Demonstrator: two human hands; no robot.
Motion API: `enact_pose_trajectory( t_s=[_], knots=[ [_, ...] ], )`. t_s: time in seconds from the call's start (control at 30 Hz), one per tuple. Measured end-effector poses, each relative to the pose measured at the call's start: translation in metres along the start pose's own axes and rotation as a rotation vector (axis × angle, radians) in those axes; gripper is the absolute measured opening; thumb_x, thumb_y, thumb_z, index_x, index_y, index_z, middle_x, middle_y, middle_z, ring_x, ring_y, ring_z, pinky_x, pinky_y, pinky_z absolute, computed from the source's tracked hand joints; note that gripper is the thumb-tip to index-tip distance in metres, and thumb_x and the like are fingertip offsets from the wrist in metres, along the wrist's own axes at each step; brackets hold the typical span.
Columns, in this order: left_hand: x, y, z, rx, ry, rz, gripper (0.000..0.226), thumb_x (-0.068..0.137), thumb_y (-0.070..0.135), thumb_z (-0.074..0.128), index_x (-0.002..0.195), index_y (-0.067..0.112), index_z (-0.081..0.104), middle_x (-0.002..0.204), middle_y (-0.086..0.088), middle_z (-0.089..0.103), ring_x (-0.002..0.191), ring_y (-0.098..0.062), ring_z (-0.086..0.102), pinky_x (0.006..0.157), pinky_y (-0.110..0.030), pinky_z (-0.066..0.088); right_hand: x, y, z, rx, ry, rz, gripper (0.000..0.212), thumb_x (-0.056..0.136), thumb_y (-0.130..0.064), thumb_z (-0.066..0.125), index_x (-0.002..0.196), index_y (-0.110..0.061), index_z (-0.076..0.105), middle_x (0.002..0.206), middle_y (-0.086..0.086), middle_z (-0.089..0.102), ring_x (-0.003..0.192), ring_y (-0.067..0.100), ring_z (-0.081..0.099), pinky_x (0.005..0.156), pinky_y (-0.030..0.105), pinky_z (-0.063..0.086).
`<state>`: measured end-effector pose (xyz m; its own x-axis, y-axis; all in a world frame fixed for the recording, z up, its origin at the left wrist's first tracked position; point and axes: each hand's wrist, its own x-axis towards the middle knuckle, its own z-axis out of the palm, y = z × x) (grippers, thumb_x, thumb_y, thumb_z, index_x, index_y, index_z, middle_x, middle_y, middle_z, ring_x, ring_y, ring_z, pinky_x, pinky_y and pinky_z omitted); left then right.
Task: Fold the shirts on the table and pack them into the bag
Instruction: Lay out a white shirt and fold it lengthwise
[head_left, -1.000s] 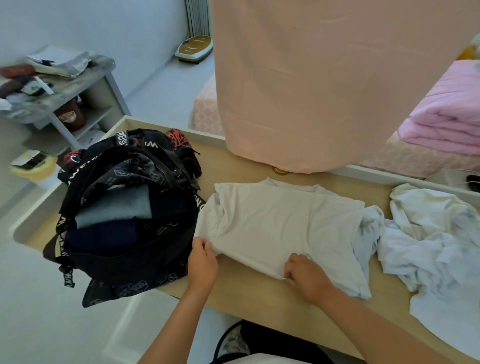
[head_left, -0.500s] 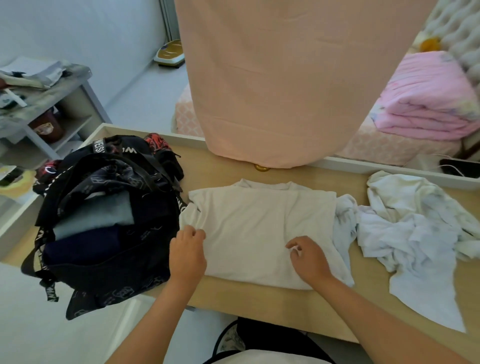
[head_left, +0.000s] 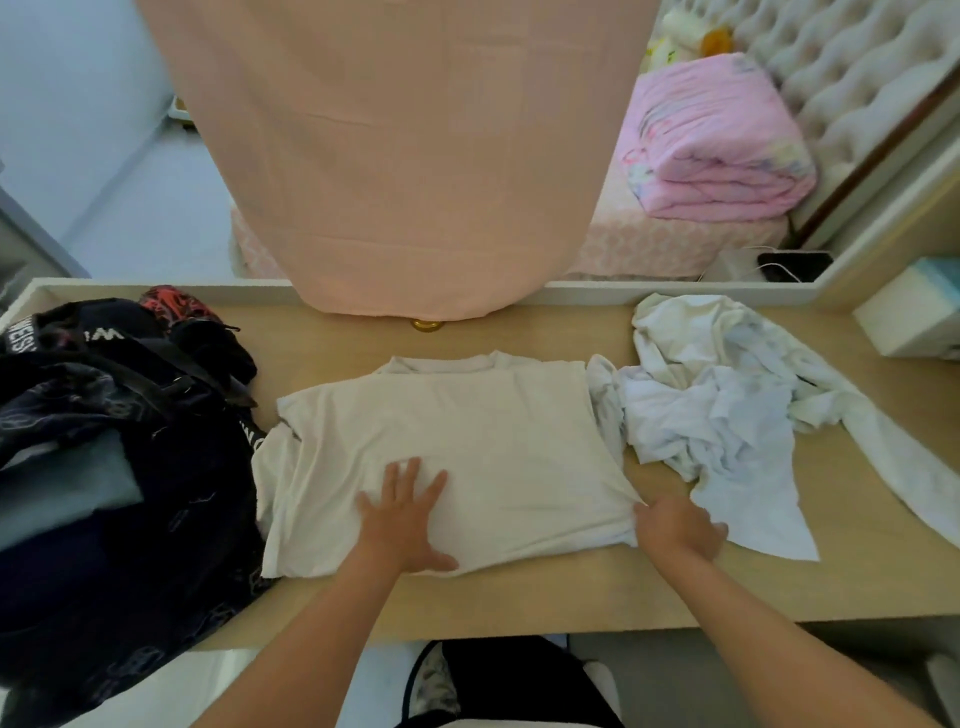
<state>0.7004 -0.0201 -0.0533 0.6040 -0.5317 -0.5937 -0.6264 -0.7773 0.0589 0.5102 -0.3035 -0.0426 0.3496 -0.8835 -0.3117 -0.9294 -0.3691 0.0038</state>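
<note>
A cream-white shirt (head_left: 467, 441) lies partly folded in the middle of the wooden table (head_left: 571, 597). My left hand (head_left: 402, 519) presses flat on its near part with fingers spread. My right hand (head_left: 678, 525) pinches the shirt's near right corner. An open black bag (head_left: 130, 467) with folded dark and grey clothes inside sits at the table's left end, touching the shirt's left edge. A crumpled pile of white shirts (head_left: 727, 415) lies to the right.
A peach cloth (head_left: 395, 156) hangs over the table's far edge. A pink folded blanket (head_left: 717, 145) lies on the bed behind. A white and blue box (head_left: 914, 317) stands at the far right. A phone with a cable (head_left: 795, 258) rests beyond the table.
My left hand let go of the shirt's left edge, moved right and now lies flat on the cloth. My right hand shifted right to the shirt's corner. The view turned right.
</note>
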Motion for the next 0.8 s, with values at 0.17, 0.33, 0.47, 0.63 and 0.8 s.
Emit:
enact_pose_trajectory(
  t_s=[0.17,0.33,0.47,0.63,0.8],
  knots=[
    [0.014,0.026,-0.022,0.03,0.334,0.104,0.087,0.07,0.079,0.038,0.138,0.024,0.046,0.141,-0.006,0.04,0.128,-0.03,0.04,0.101,-0.049,0.032,0.0,-0.017,0.007,0.032,0.145,-0.415,0.048,0.069,-0.011,0.063,0.116,-0.019,0.06,0.117,0.012,0.057,0.106,0.033,0.055,0.085,0.042,0.045],
    [0.049,0.06,-0.04,-0.006,0.366,0.467,0.063,0.09,0.04,0.053,0.148,0.024,0.036,0.156,-0.005,0.03,0.142,-0.029,0.03,0.11,-0.043,0.031,0.008,-0.04,0.009,0.026,-0.06,-0.782,0.049,0.08,-0.017,0.055,0.129,-0.025,0.057,0.13,0.001,0.053,0.122,0.026,0.048,0.097,0.04,0.038],
    [0.085,0.079,-0.06,0.036,0.294,0.476,0.067,0.097,0.034,0.048,0.155,0.028,0.016,0.164,0.0,0.008,0.148,-0.023,0.016,0.113,-0.04,0.026,0.036,-0.054,-0.011,0.421,0.042,-0.663,0.03,0.086,-0.01,0.055,0.112,-0.02,0.065,0.105,-0.001,0.063,0.099,0.021,0.059,0.087,0.037,0.049],
    [0.135,0.118,-0.102,0.042,0.289,0.478,0.063,0.098,0.034,0.046,0.155,0.028,0.019,0.164,0.0,0.009,0.148,-0.023,0.015,0.113,-0.042,0.029,0.102,-0.071,-0.04,0.541,0.093,-0.429,0.033,0.096,-0.009,0.046,0.128,-0.012,0.051,0.126,0.011,0.052,0.113,0.029,0.052,0.095,0.043,0.046],
    [0.167,0.139,-0.114,0.256,0.051,0.41,0.076,0.093,0.056,0.047,0.154,0.044,0.003,0.163,0.002,-0.015,0.15,-0.031,-0.008,0.113,-0.06,0.015,0.144,-0.077,-0.051,0.221,-0.127,-0.363,0.052,0.092,-0.043,0.054,0.14,-0.024,0.049,0.146,0.014,0.037,0.134,0.036,0.035,0.11,0.046,0.033]
  ],
)
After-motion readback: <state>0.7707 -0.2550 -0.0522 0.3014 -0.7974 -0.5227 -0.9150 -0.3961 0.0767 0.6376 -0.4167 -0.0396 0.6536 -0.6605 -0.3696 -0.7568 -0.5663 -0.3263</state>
